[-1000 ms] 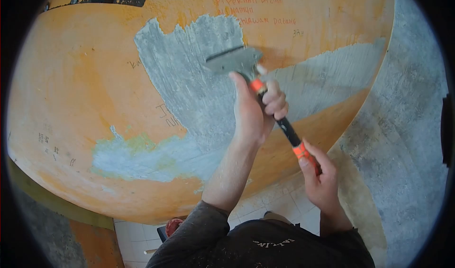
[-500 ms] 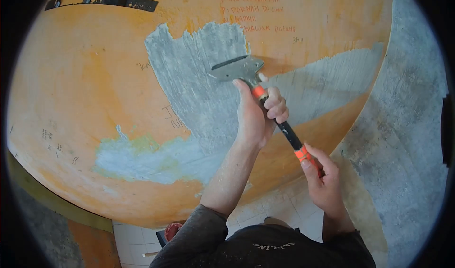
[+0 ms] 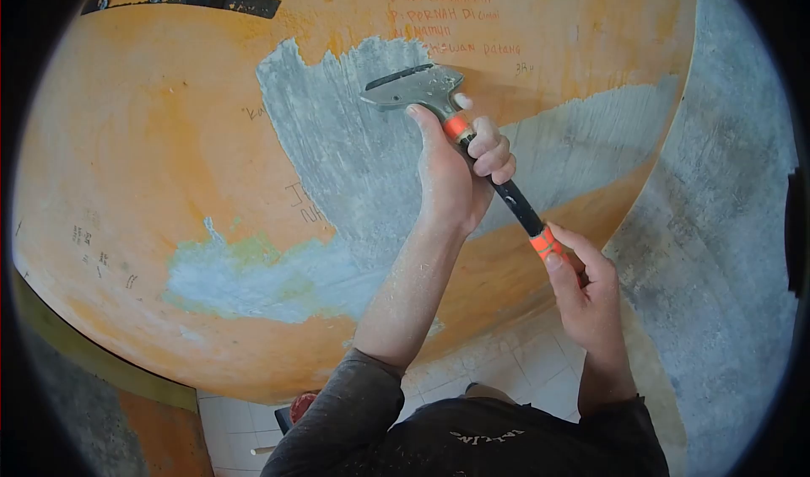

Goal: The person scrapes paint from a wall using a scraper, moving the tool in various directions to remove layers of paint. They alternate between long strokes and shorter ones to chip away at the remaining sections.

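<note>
A long-handled scraper (image 3: 515, 203) with a wide grey metal head and a black-and-orange handle slants across the middle of the view. My left hand (image 3: 451, 169) is wrapped round its upper handle, just below the head, thumb lying along the head's lower edge. Lower down, my right hand (image 3: 585, 285) grips the orange end of the handle. The scraper's head is against the curved orange wall (image 3: 194, 148), near the top of a bare grey scraped patch (image 3: 337, 140). Part of the handle is hidden behind my left fingers.
Red handwriting (image 3: 443, 17) and black strips (image 3: 219, 0) mark the orange paint higher up. A pale bluish patch (image 3: 245, 283) lies at lower left. Grey mottled wall (image 3: 717, 224) is at the right. White floor tiles (image 3: 236, 418) and a small red object (image 3: 304, 405) show below.
The scraper and both hands have moved upward; the head has slid up the grey patch toward its jagged top edge. Both grips stay the same.
</note>
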`<state>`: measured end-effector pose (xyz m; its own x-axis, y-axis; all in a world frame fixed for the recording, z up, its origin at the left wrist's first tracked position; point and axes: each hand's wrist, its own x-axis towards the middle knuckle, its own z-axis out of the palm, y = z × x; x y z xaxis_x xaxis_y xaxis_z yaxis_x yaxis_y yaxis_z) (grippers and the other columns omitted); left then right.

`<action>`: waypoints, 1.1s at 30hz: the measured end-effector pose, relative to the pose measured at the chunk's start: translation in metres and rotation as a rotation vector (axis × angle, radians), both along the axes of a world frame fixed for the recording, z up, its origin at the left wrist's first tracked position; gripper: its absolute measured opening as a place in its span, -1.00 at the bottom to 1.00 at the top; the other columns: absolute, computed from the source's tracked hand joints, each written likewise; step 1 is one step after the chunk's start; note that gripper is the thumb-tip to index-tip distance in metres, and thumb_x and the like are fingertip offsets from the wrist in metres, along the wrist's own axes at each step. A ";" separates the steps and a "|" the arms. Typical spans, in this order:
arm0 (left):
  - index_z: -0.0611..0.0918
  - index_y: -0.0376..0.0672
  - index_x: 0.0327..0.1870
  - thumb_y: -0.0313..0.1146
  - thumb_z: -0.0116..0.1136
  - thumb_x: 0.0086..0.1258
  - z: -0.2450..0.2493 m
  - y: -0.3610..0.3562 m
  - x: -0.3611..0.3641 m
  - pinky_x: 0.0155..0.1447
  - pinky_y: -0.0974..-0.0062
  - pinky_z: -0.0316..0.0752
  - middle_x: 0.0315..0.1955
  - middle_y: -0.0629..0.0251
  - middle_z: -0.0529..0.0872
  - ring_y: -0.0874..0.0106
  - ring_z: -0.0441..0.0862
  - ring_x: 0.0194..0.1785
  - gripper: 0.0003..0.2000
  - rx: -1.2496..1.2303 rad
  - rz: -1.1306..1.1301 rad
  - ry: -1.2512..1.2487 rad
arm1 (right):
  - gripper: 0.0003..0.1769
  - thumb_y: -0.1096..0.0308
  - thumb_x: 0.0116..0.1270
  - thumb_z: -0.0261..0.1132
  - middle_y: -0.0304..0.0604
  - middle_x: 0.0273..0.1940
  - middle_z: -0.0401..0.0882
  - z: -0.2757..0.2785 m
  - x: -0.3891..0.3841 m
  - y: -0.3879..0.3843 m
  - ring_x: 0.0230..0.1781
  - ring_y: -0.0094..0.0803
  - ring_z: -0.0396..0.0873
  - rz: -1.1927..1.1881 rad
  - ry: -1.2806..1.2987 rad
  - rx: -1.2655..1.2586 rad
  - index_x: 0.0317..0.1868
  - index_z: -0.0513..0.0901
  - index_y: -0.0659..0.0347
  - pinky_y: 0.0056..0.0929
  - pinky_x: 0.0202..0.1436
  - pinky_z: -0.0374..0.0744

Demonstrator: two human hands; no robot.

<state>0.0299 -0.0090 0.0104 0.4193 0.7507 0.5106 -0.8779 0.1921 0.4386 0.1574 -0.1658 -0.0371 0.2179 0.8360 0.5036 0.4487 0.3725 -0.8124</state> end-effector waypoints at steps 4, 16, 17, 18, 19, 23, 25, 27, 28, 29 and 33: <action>0.37 0.06 -0.10 0.40 -0.50 0.49 -0.023 -0.005 -0.002 -0.45 0.57 0.12 -0.63 0.54 0.14 0.59 0.07 -0.60 -0.42 -0.053 -0.077 -0.008 | -0.65 0.35 0.47 0.25 -0.10 -0.19 0.70 -0.017 -0.004 -0.011 -0.26 -0.57 0.54 -0.016 -0.024 -0.036 0.16 0.59 0.38 -0.56 -0.14 0.52; 0.42 0.04 -0.11 0.34 -0.47 0.53 -0.027 -0.007 -0.003 -0.52 0.63 0.07 -0.62 0.57 0.11 0.65 0.03 -0.61 -0.44 -0.068 0.010 0.029 | -0.63 0.30 0.47 0.26 -0.18 -0.26 0.64 -0.030 -0.007 -0.006 -0.39 -0.63 0.42 -0.004 0.008 -0.026 0.15 0.59 0.38 -0.58 -0.30 0.44; 0.42 0.04 -0.11 0.35 -0.48 0.53 -0.026 -0.005 -0.003 -0.51 0.63 0.07 -0.62 0.57 0.12 0.65 0.03 -0.61 -0.44 -0.064 0.006 0.036 | -0.63 0.30 0.47 0.26 -0.15 -0.23 0.66 -0.032 -0.007 -0.003 -0.37 -0.62 0.44 -0.001 0.010 -0.007 0.15 0.59 0.38 -0.57 -0.28 0.45; 0.42 0.04 -0.11 0.35 -0.48 0.53 -0.018 -0.001 -0.002 -0.51 0.63 0.07 -0.62 0.57 0.12 0.65 0.03 -0.61 -0.44 -0.066 0.005 0.036 | -0.63 0.30 0.47 0.26 -0.15 -0.23 0.66 -0.024 -0.008 -0.002 -0.37 -0.62 0.44 -0.002 0.010 -0.009 0.15 0.59 0.38 -0.57 -0.28 0.45; 0.42 0.05 -0.10 0.35 -0.49 0.53 -0.003 0.006 -0.001 -0.51 0.63 0.08 -0.62 0.57 0.12 0.65 0.04 -0.61 -0.43 -0.013 0.004 0.037 | -0.63 0.30 0.47 0.26 -0.12 -0.22 0.68 -0.009 -0.010 0.002 -0.35 -0.61 0.47 -0.010 0.039 -0.019 0.15 0.59 0.38 -0.57 -0.26 0.46; 0.42 0.05 -0.08 0.34 -0.49 0.53 0.008 -0.006 0.000 -0.50 0.64 0.09 -0.62 0.58 0.14 0.65 0.06 -0.61 -0.44 -0.067 -0.008 0.014 | -0.64 0.31 0.48 0.25 -0.08 -0.18 0.70 -0.001 -0.007 -0.002 -0.30 -0.57 0.52 -0.022 0.028 0.005 0.16 0.59 0.37 -0.55 -0.18 0.50; 0.42 0.05 -0.08 0.34 -0.49 0.53 -0.011 -0.012 -0.002 -0.50 0.65 0.09 -0.61 0.58 0.14 0.65 0.06 -0.61 -0.44 -0.082 0.000 0.023 | -0.64 0.32 0.48 0.25 -0.07 -0.14 0.70 -0.006 -0.007 -0.011 -0.25 -0.54 0.55 -0.033 -0.027 -0.034 0.17 0.59 0.36 -0.53 -0.13 0.52; 0.43 0.05 -0.07 0.34 -0.49 0.53 -0.008 -0.005 -0.002 -0.50 0.65 0.09 -0.61 0.57 0.15 0.66 0.06 -0.61 -0.44 -0.078 0.004 0.019 | -0.64 0.32 0.48 0.25 -0.06 -0.12 0.70 -0.004 -0.007 -0.010 -0.23 -0.54 0.56 -0.023 -0.049 -0.065 0.18 0.59 0.34 -0.53 -0.12 0.52; 0.38 0.07 -0.10 0.38 -0.48 0.50 0.000 0.003 -0.002 -0.48 0.62 0.10 -0.61 0.56 0.14 0.63 0.07 -0.61 -0.44 -0.016 -0.018 0.015 | -0.64 0.32 0.48 0.25 -0.06 -0.12 0.70 0.002 -0.006 -0.007 -0.23 -0.54 0.56 -0.027 -0.051 -0.059 0.18 0.59 0.34 -0.53 -0.12 0.52; 0.34 0.09 -0.13 0.42 -0.46 0.47 0.004 0.009 -0.001 -0.46 0.60 0.11 -0.61 0.55 0.14 0.61 0.08 -0.61 -0.44 0.036 -0.040 0.011 | -0.64 0.33 0.47 0.25 -0.05 -0.14 0.70 0.012 -0.006 -0.003 -0.23 -0.54 0.57 -0.017 -0.013 -0.058 0.18 0.59 0.35 -0.53 -0.12 0.53; 0.34 0.08 -0.12 0.42 -0.47 0.47 0.005 0.003 0.000 -0.47 0.59 0.12 -0.62 0.54 0.15 0.61 0.08 -0.62 -0.43 -0.052 -0.062 -0.026 | -0.65 0.35 0.47 0.24 -0.04 -0.16 0.70 0.015 -0.009 -0.009 -0.24 -0.54 0.57 -0.049 -0.058 -0.020 0.17 0.58 0.36 -0.53 -0.11 0.53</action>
<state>0.0298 -0.0059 0.0156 0.4529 0.7493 0.4832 -0.8746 0.2681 0.4041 0.1486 -0.1751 -0.0222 0.2300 0.8351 0.4998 0.5129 0.3324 -0.7915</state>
